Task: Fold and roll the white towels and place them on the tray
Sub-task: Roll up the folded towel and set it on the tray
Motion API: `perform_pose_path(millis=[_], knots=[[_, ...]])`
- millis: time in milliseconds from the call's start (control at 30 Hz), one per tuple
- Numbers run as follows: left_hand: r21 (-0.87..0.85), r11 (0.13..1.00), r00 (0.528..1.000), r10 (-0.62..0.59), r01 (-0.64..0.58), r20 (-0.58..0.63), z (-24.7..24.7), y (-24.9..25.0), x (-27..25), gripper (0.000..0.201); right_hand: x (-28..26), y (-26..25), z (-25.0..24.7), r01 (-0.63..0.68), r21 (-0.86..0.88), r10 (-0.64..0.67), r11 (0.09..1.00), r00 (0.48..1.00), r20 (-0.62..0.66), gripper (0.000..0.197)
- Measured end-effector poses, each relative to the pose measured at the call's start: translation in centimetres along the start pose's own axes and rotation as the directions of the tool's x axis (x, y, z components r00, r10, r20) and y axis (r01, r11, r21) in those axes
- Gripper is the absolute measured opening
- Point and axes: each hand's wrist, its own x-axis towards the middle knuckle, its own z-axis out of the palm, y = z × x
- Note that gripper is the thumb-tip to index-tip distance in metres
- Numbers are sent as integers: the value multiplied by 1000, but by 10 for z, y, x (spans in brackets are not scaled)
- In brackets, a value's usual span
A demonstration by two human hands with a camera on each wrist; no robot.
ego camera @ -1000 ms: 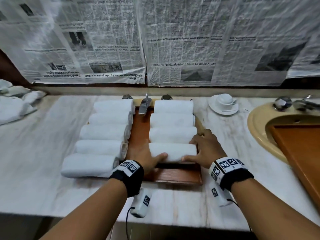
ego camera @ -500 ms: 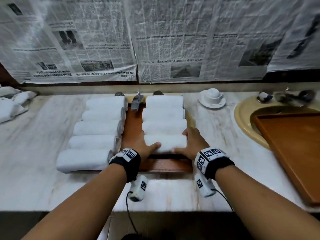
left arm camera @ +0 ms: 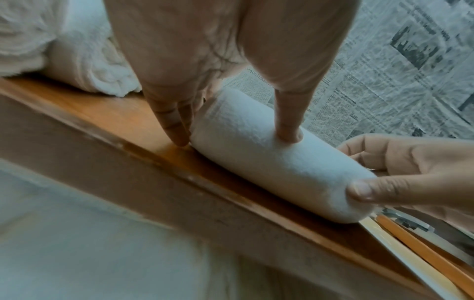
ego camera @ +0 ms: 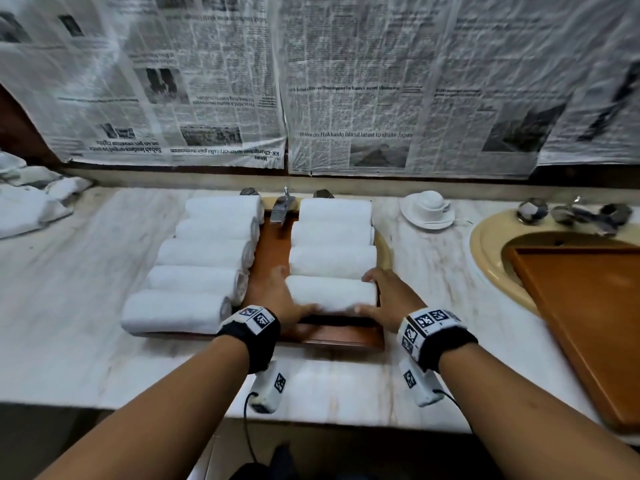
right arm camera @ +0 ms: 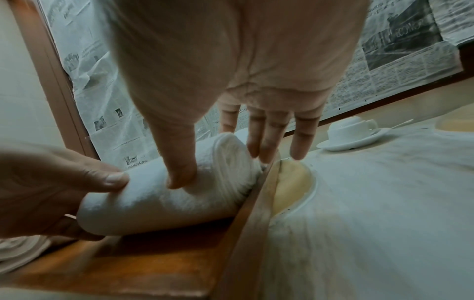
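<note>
Head view shows the wooden tray (ego camera: pixel 332 337) on the marble counter (ego camera: pixel 69 306) with two columns of rolled white towels: five in the left column (ego camera: pixel 204 252) and four in the right, the nearest of which is the roll in hand (ego camera: pixel 330 293). Against the pictures from a second and half a second ago, little has changed: both hands were already at the ends of this roll and it lay in the same fourth slot, so I judge the placing is done and only a last squaring-up is under way, with one gap left at the tray's near edge. The left hand (ego camera: pixel 277 299) holds the left end, thumb pressed on top and fingers down at the end face; the right hand (ego camera: pixel 389 299) pinches the right end between thumb and fingers. That roll is a tight, even cylinder, its spiral layers showing at the right end (right arm camera: pixel 231 162), lying flat on the tray floor just beside the roll behind it.
</note>
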Motion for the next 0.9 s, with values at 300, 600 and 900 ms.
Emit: perform_pose_path(millis=[300, 600, 900], knots=[[-14, 1000, 997, 23, -22, 69, -12, -2, 1, 61, 21, -4, -10, -165, 2, 164, 986, 983, 86, 43], [126, 992, 996, 8, -18, 84, -11, -2, -2, 73, 24, -3, -7, -290, 49, 290, 956, 957, 4, 54], [399, 913, 995, -94, 79, 19, -17, -1, 5, 41, 10, -3, -6, -212, 77, 214, 974, 977, -13, 57]])
